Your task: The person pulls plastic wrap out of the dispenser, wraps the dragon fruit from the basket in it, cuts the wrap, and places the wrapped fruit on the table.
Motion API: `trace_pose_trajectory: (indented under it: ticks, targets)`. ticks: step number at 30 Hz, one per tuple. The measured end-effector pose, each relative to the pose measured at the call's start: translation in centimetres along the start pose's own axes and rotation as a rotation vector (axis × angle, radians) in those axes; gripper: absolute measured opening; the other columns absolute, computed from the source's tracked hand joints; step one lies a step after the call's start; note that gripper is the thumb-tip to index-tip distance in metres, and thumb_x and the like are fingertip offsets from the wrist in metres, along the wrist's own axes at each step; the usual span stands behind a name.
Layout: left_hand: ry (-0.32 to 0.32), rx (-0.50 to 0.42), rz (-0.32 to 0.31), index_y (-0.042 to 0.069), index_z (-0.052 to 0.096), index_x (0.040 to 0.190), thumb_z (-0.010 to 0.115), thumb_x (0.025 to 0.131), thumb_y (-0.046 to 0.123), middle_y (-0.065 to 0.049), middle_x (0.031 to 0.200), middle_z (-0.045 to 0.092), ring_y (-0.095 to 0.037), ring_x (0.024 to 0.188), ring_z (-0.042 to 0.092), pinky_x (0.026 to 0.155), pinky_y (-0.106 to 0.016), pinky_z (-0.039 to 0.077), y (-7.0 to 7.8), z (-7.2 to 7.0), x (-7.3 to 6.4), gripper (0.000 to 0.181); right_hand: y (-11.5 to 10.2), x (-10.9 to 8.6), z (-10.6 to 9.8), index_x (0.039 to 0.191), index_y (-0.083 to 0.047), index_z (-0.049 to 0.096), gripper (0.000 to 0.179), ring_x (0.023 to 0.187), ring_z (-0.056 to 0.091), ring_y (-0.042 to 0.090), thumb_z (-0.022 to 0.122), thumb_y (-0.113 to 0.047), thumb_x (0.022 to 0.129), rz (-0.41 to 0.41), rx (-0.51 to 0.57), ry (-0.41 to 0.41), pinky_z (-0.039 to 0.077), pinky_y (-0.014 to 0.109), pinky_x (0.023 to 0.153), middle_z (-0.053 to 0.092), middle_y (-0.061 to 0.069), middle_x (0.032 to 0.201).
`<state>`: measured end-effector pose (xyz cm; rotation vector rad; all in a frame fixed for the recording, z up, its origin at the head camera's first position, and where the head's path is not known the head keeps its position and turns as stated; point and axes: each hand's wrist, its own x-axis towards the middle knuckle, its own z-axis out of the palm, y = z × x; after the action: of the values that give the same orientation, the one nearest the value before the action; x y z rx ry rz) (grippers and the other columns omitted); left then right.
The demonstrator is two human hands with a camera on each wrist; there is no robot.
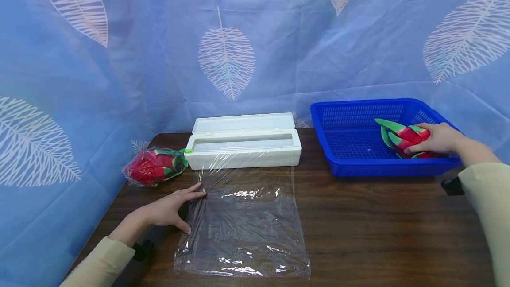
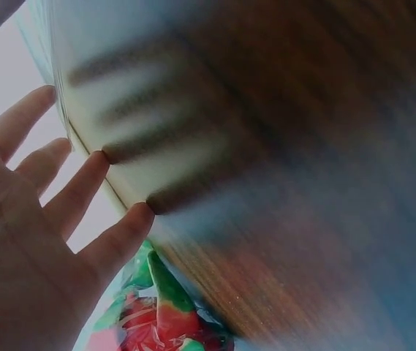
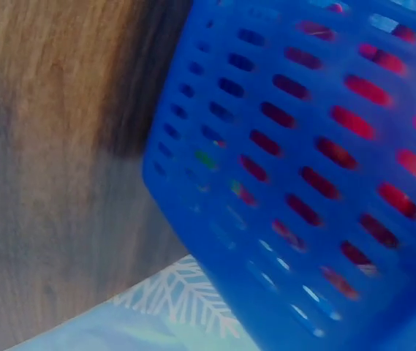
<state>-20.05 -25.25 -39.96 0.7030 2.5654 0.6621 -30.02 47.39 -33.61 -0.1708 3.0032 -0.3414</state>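
Inside the blue plastic basket [image 1: 382, 169], my right hand [image 1: 442, 138] grips a red and green dragon fruit [image 1: 405, 134] near the basket's right end. In the right wrist view the basket's slotted wall [image 3: 215, 197] hides that hand, and the fruit's red shows through the slots. My left hand [image 1: 169, 209] has its fingers spread, fingertips at the left edge of a clear sheet of plastic wrap [image 1: 255, 225] on the table. The sheet runs out from a white wrap dispenser [image 1: 243, 159]. Another dragon fruit [image 1: 153, 167], covered in plastic wrap, lies left of the dispenser.
The dispenser's lid [image 1: 245, 123] is raised at the back, close to a blue leaf-patterned curtain [image 1: 271, 56]. That curtain also borders the left side. Everything stands on a dark wooden table [image 1: 378, 229].
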Motion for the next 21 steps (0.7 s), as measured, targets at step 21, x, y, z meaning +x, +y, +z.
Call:
trace_pose_trajectory:
  ticks: [21]
  targets:
    - [0.003, 0.029, -0.003, 0.012, 0.042, 0.148, 0.088, 0.07, 0.029, -0.014, 0.16, 0.014, -0.047, 0.14, 0.017, 0.102, -0.068, 0.027, -0.2, -0.1, 0.3, 0.092, -10.5, -1.0, -7.3, 0.146, 0.002, 0.031, 0.092, 0.104, 0.036, 0.054, 0.078, -0.041, 0.081, -0.171, 0.012, 0.19, 0.051, 0.059, 0.065, 0.033, 0.038, 0.12]
